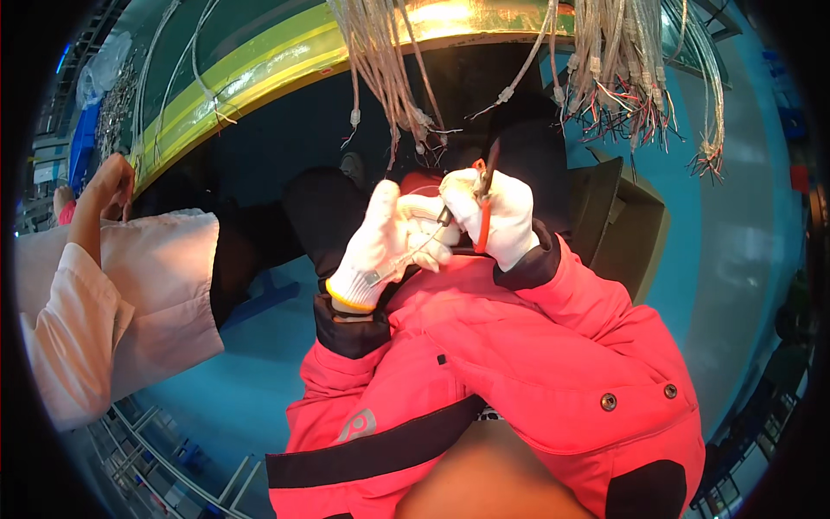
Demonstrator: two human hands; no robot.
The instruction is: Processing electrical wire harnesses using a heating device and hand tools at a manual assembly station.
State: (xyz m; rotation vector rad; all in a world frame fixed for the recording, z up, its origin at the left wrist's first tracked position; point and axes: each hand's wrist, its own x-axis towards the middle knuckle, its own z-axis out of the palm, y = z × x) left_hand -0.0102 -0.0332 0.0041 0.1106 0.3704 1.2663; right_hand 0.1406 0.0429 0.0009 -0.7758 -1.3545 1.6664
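Both hands wear white knit gloves and meet in front of my red jacket. My left hand (393, 238) is turned palm up with its fingers curled in and thumb raised. Across that palm runs a thin pale cable (405, 254), ending near the yellow-edged cuff in a small grey piece. A short black part (445, 216) sits on the cable between the two hands. In the closed fingers of my right hand (506, 216) is a red-handled hand tool (483, 228) with a dark upper end; its exact kind is unclear.
Bundles of clear-sheathed cables (614, 95) with bare coloured wire ends hang over the edge of a green and yellow bench (285, 56). An open cardboard box (635, 229) stands at the right. On the left, a person in a pale garment (82, 320) works at the bench.
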